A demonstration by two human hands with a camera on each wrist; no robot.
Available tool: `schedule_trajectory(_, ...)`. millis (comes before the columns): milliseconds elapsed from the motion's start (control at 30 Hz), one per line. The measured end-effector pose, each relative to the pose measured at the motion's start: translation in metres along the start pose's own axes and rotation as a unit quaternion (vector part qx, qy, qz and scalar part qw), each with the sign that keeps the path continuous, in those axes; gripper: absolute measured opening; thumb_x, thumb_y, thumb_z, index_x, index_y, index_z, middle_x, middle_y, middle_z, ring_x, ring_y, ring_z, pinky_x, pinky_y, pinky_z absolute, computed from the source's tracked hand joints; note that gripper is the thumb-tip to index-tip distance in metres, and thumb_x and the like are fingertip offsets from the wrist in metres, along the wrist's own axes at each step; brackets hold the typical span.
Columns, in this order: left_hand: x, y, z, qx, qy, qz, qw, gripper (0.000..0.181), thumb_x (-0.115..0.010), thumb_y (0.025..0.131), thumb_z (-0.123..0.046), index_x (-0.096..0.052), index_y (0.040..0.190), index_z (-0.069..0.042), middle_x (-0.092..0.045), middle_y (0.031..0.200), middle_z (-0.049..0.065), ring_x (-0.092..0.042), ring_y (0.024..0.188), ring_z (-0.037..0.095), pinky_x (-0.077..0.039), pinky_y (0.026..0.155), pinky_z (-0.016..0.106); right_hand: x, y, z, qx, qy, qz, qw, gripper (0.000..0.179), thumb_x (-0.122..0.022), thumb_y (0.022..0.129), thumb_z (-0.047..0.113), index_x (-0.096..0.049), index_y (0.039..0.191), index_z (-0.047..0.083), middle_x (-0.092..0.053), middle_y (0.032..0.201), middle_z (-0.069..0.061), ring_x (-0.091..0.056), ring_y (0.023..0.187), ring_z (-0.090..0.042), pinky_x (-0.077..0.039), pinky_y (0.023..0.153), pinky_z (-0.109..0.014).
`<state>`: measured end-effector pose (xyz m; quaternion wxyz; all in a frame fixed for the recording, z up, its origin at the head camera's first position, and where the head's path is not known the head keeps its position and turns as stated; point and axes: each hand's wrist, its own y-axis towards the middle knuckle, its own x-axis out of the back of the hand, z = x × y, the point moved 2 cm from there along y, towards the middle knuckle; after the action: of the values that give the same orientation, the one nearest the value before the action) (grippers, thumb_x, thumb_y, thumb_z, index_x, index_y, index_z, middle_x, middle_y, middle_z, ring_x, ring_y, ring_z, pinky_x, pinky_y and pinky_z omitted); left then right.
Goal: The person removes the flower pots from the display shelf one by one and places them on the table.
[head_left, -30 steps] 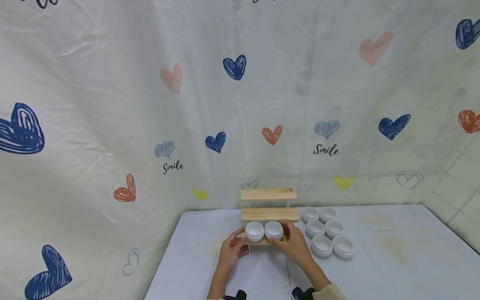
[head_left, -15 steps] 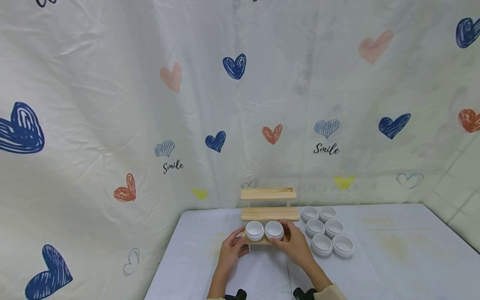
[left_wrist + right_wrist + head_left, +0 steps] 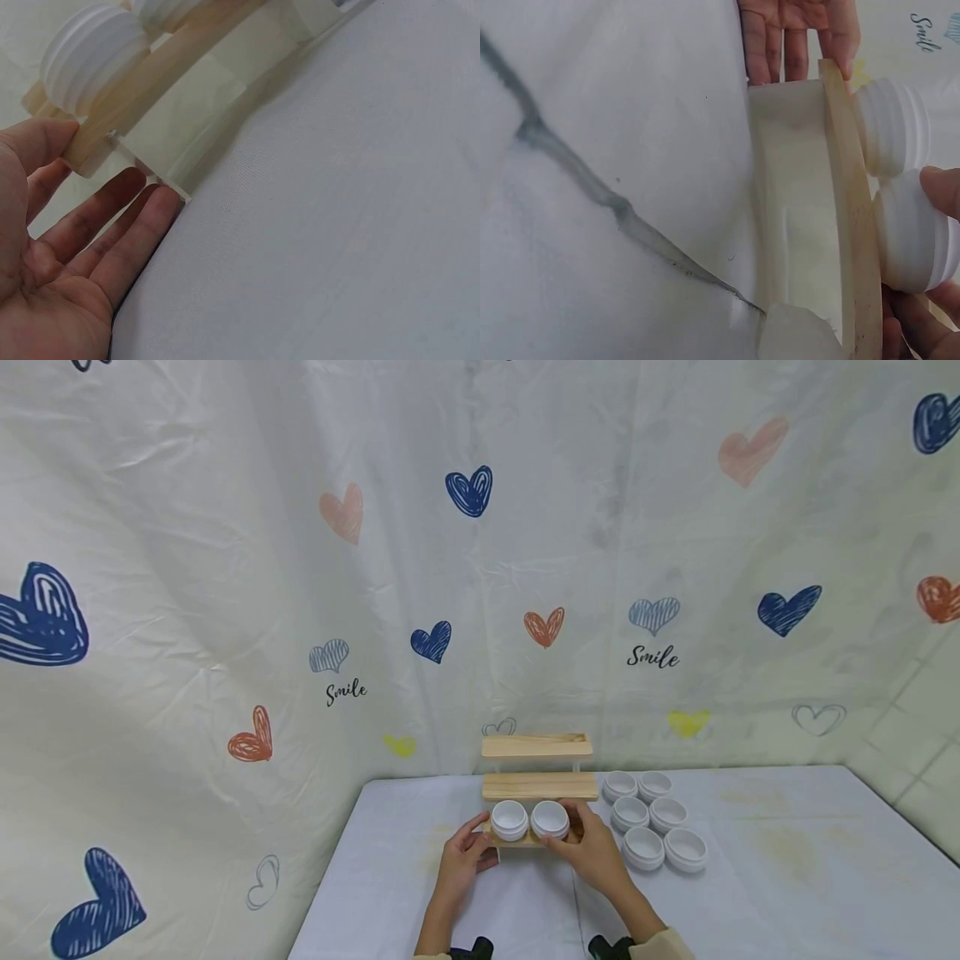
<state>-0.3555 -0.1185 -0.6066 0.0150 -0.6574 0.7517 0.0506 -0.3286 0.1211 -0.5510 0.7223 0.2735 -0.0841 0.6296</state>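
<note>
Two white round jars stand side by side on the lowest step of a tiered wooden stand [image 3: 540, 787]. My right hand [image 3: 591, 850] grips the right jar [image 3: 550, 820], thumb at its front and fingers round its far right side. The left jar [image 3: 509, 821] stands untouched just beside it. At the step's left end, my left hand [image 3: 463, 860] holds the wooden board [image 3: 97, 142] at its corner. Its lower fingers [image 3: 146, 225] reach to the clear side panel beneath. In the right wrist view, the ridged side of the right jar [image 3: 909, 236] shows against the board.
Several more white jars [image 3: 643, 850] stand in two columns on the white-covered table [image 3: 787, 877], right of the stand. The stand's upper board [image 3: 537, 746] and middle board bear nothing. A cloth with printed hearts [image 3: 570, 543] hangs behind.
The right jar has shifted very slightly to the right in my right hand, widening the small gap between the two jars. My left hand has stayed in place.
</note>
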Motion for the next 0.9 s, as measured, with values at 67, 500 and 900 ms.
schedule_trajectory(67,0.0,0.0,-0.001,0.0,-0.001,-0.001,1.0,0.049,-0.063,0.102,-0.018,-0.052,0.148,-0.006,-0.07,0.104,0.003,-0.071,0.098,0.019,-0.063,0.088,0.043,0.0,0.0,0.0,0.001,0.003,0.0,1.0,0.061,-0.091,0.077,0.027,-0.062,0.128,0.013,-0.071,0.118,-0.004,-0.063,0.113,-0.019,-0.05,0.097,-0.036)
schedule_trajectory(500,-0.002,-0.002,-0.004,0.007,-0.004,-0.006,0.9999,0.049,-0.062,0.102,-0.016,-0.052,0.149,-0.006,-0.07,0.103,0.002,-0.071,0.099,0.018,-0.063,0.089,0.045,0.001,0.001,-0.008,-0.01,0.036,0.009,0.9993,0.064,-0.092,0.076,0.024,-0.061,0.131,0.013,-0.069,0.121,-0.005,-0.061,0.112,-0.018,-0.051,0.09,-0.021)
schedule_trajectory(900,-0.001,-0.001,-0.001,0.005,0.0,-0.005,1.0,0.049,-0.064,0.101,-0.018,-0.053,0.148,-0.005,-0.068,0.104,0.003,-0.07,0.097,0.015,-0.064,0.087,0.042,0.002,-0.003,-0.01,-0.001,0.062,0.003,0.9981,0.066,-0.092,0.076,0.021,-0.061,0.134,0.017,-0.069,0.123,-0.004,-0.062,0.113,-0.018,-0.051,0.093,-0.02)
